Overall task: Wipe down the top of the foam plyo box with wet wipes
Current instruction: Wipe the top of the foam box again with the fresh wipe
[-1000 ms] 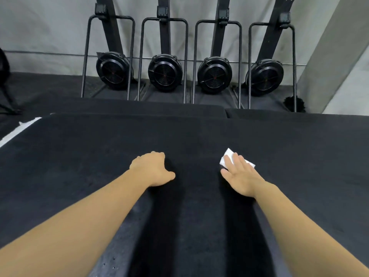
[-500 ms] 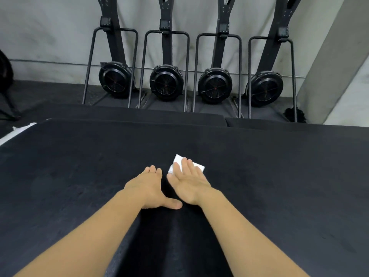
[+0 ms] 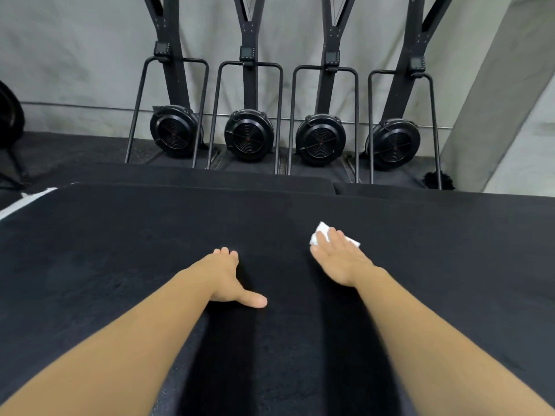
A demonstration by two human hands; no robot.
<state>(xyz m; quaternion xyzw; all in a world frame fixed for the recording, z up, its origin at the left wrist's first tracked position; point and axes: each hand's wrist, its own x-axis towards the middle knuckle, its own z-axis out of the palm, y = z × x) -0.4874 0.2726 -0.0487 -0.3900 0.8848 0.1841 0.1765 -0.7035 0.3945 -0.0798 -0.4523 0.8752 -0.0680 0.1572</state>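
As the two bare forearms were stretched forward over the black top of the foam plyo box (image 3: 114, 265), dark shadows were cast on the surface beside them. The left hand (image 3: 223, 277) was laid palm down about the middle of the top. Its fingers were held straight and close together, pointed toward the far edge, and its thumb was spread out to the right; nothing was held by it. The right hand (image 3: 339, 259) was set apart from it, to the right and slightly nearer the far edge. It was pressed flat, fingers straight and a little fanned, on a white wet wipe (image 3: 320, 232). The wipe was pinned against the top under those fingers, neither pinched nor curled round, and only its far-left corner and a strip by the little finger were left uncovered. It was kept well short of the far edge.

Past that edge, lower black pads (image 3: 210, 175) were seen side by side, and a white strip (image 3: 27, 202) was shown off the top's far-left corner. Farther on, four black fan-wheel machines (image 3: 249, 139) were stood in a row against a grey wall (image 3: 75, 55), each framed by a thin black tube loop. A grey slanted column (image 3: 495, 100) was seen at the far right.
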